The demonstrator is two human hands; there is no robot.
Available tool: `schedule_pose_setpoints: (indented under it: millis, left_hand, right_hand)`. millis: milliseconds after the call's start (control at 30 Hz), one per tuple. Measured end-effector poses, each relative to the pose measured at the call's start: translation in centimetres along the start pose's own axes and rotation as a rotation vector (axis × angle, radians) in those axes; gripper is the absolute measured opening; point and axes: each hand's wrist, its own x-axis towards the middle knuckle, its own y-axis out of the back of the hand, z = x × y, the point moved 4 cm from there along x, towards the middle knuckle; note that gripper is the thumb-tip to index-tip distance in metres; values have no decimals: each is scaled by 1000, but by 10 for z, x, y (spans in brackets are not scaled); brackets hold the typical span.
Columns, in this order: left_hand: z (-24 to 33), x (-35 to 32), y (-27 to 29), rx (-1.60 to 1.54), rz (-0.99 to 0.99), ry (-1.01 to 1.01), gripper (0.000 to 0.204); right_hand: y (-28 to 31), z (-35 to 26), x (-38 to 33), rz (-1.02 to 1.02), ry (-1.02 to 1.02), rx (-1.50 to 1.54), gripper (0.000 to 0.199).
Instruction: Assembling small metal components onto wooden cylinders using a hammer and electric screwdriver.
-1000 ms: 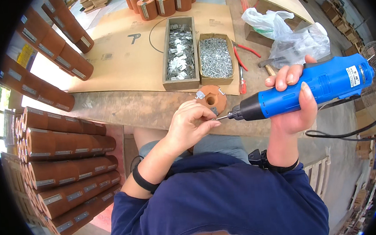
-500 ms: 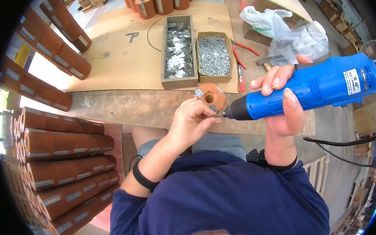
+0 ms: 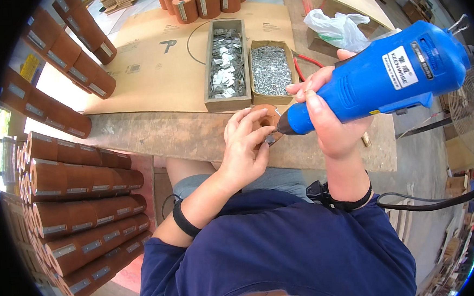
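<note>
In my right hand [image 3: 327, 112] is a blue electric screwdriver [image 3: 374, 80], its black nose tilted down to the left. The screwdriver's tip meets a short reddish-brown cylinder [image 3: 270, 111] with a central hole, which rests on the wooden bench edge. My left hand [image 3: 246, 147] is closed over the cylinder's left and near side, fingers curled across its top. A small grey metal plate [image 3: 269, 139] shows at the cylinder's near edge, beside my left fingertips. My fingers hide much of the cylinder, and the screw under the tip cannot be made out.
Beyond the cylinder are a wooden box [image 3: 208, 90] of metal plates and a cardboard box [image 3: 272, 99] of screws. Red-handled pliers [image 3: 309, 60] and a plastic bag [image 3: 338, 28] lie to the right. Brown cylinders [image 3: 87, 181] are stacked at left. A cable [image 3: 436, 206] trails right.
The screwdriver has swung, its tip moving up and left onto the cylinder and its rear end rising. My left hand has gone from pinching at the tip to spreading over the cylinder.
</note>
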Motion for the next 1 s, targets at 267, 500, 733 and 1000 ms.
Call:
schedule_pose_setpoints:
  millis: [267, 500, 733, 1000]
  left_hand:
    - [-5, -4, -5, 20, -7, 9, 34]
    - [-5, -5, -5, 28, -13, 23, 33]
    - [-9, -6, -8, 57, -38, 31, 40]
    - [-11, 1, -14, 144, -12, 53, 58]
  right_hand:
    - [-4, 6, 0, -77, 34, -185, 57]
    - [-6, 8, -2, -76, 20, -168, 57]
    - [-12, 14, 0, -85, -30, -90, 51]
    - [-21, 16, 1, -114, -93, -130, 48]
